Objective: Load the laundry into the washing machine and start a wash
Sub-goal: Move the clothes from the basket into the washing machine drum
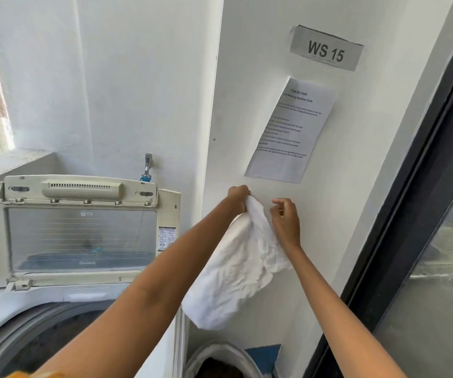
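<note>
White walls (143,77); "WS 15" sign (326,49), printed sheet (290,129); dark-framed glass door (421,214) right; daylight left.

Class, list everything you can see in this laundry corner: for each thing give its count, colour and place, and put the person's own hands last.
Top-loading washing machine: one, cream and grey, lower left, lid raised.
Metal wall tap: one, silver with a blue fitting, behind the lid.
White crumpled cloth: one, held up in front of the wall, right of the machine.
Laundry basket: one, white-rimmed, bottom centre, dark contents.
"WS 15" sign: one, grey, upper wall.
Printed instruction sheet: one, white, below the sign.
Dark-framed glass door: one, right edge.
Left hand: grips the cloth's top.
Right hand: pinches the cloth's edge.
</note>
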Tool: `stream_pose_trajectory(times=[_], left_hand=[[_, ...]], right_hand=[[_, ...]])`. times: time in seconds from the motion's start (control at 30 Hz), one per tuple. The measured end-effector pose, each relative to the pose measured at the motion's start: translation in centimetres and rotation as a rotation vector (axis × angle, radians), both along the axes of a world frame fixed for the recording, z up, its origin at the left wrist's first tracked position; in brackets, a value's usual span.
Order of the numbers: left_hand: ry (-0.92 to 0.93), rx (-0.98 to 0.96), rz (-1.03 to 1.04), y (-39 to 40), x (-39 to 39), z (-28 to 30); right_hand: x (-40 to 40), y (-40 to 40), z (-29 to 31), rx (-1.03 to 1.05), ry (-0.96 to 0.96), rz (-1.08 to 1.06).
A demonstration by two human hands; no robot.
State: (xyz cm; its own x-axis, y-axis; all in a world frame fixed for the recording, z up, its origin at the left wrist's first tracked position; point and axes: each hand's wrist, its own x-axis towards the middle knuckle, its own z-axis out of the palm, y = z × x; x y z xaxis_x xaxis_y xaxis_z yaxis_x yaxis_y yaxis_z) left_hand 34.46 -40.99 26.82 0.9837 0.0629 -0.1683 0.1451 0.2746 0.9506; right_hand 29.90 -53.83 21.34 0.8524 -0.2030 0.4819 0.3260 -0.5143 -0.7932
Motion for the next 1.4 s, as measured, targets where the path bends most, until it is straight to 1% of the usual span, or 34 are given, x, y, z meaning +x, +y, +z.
stream_pose_trajectory(times=[0.03, 0.07, 0.1, 0.13, 0.17, 0.2, 0.23, 0.3, 0.37, 0.4, 0.47, 0.53, 0.57, 0.63, 0.7, 0.77, 0.83, 0.9, 0.93, 0.97, 1.0, 1.03, 1.1, 1.17, 1.23, 1.3, 1.33, 1.4], left_hand=[[0.012, -0.036, 0.036, 0.4, 0.1, -0.1], [0.025, -0.070, 0.073, 0.8, 0.2, -0.3], [0.032, -0.101, 0.106, 1.1, 0.2, -0.4], [0.031, -0.131, 0.137, 1.4, 0.3, -0.5], [0.029, -0.159, 0.170, 1.7, 0.4, -0.6], [0.032, -0.190, 0.204, 1.9, 0.6, -0.6], [0.041, -0.220, 0.229, 2.1, 0.7, -0.4], [0.034, -0.247, 0.228, 2.7, 0.7, 0.3], [0.018, -0.228, 0.136, 3.4, 0.3, 0.8], [0.011, -0.175, 0.077, 3.7, 0.2, 0.6], [-0.028, 0.012, -0.045, 3.8, -0.8, -0.3], [-0.135, 0.179, -0.205, 3.3, -2.1, -1.8], [-0.196, 0.211, -0.305, 2.9, -2.5, -2.4], [-0.299, 0.201, -0.451, 2.3, -2.8, -3.3], [-0.377, 0.246, -0.450, 1.9, -3.0, -3.6], [-0.484, 0.401, -0.315, 1.8, -3.0, -3.8], [-0.574, 0.485, -0.099, 1.6, -2.7, -4.0], [-0.542, 0.521, 0.111, 1.3, -2.4, -3.4], [-0.513, 0.609, 0.201, 1.2, -2.0, -2.9], [-0.498, 0.732, 0.252, 1.0, -1.7, -2.4], [-0.506, 0.826, 0.273, 0.7, -1.5, -1.9], [-0.521, 0.863, 0.266, 0.3, -1.4, -1.3], [-0.545, 0.818, 0.226, -1.0, -1.6, -0.4], [-0.521, 0.685, 0.240, -2.0, -1.9, 0.0], [-0.455, 0.496, 0.303, -2.3, -2.1, 0.2], [-0.364, 0.353, 0.344, -1.9, -1.8, 0.3], [-0.350, 0.341, 0.330, -1.5, -1.5, 0.3], [-0.364, 0.437, 0.236, -0.7, -1.0, 0.3]], right_hand=[[0.1, 0.0, 0.1, 0.101, 0.078, 0.101], [0.3, -0.3, 0.0, 0.097, 0.164, 0.221], [0.4, -0.9, -0.3, -0.047, 0.239, 0.334], [0.4, -1.3, -0.8, -0.240, 0.302, 0.412], [0.6, -1.6, -1.6, -0.415, 0.339, 0.421], [0.9, -2.0, -2.4, -0.518, 0.366, 0.367], [1.2, -2.3, -3.1, -0.508, 0.357, 0.299], [1.6, -2.5, -3.2, -0.296, 0.313, 0.207], [1.6, -2.4, -1.8, -0.061, 0.273, 0.206], [1.7, -2.3, -0.7, 0.022, 0.260, 0.222], [1.8, -1.6, 1.2, 0.143, 0.265, 0.256], [2.1, -0.4, 2.8, 0.235, 0.279, 0.256], [2.4, 0.3, 3.2, 0.292, 0.282, 0.232], [2.7, 1.5, 3.9, 0.408, 0.308, 0.170], [2.8, 1.9, 4.1, 0.489, 0.336, 0.129], [2.3, 1.8, 4.2, 0.515, 0.354, 0.129], [1.6, 1.4, 4.1, 0.471, 0.367, 0.209], [0.9, 0.6, 3.7, 0.383, 0.387, 0.401], [0.5, 0.2, 3.4, 0.329, 0.400, 0.490], [0.1, -0.2, 2.9, 0.254, 0.418, 0.535], [-0.2, -0.5, 2.3, 0.151, 0.442, 0.529], [-0.4, -0.8, 1.5, 0.040, 0.466, 0.479], [-0.3, -1.3, -0.3, -0.127, 0.474, 0.303], [-0.4, -2.1, -1.6, -0.188, 0.459, 0.084], [-0.7, -3.6, -2.4, -0.251, 0.486, -0.076], [-1.0, -5.4, -2.9, -0.296, 0.526, -0.133], [-1.1, -6.2, -3.0, -0.315, 0.535, -0.139], [-0.9, -7.5, -3.0, -0.337, 0.522, -0.137]])
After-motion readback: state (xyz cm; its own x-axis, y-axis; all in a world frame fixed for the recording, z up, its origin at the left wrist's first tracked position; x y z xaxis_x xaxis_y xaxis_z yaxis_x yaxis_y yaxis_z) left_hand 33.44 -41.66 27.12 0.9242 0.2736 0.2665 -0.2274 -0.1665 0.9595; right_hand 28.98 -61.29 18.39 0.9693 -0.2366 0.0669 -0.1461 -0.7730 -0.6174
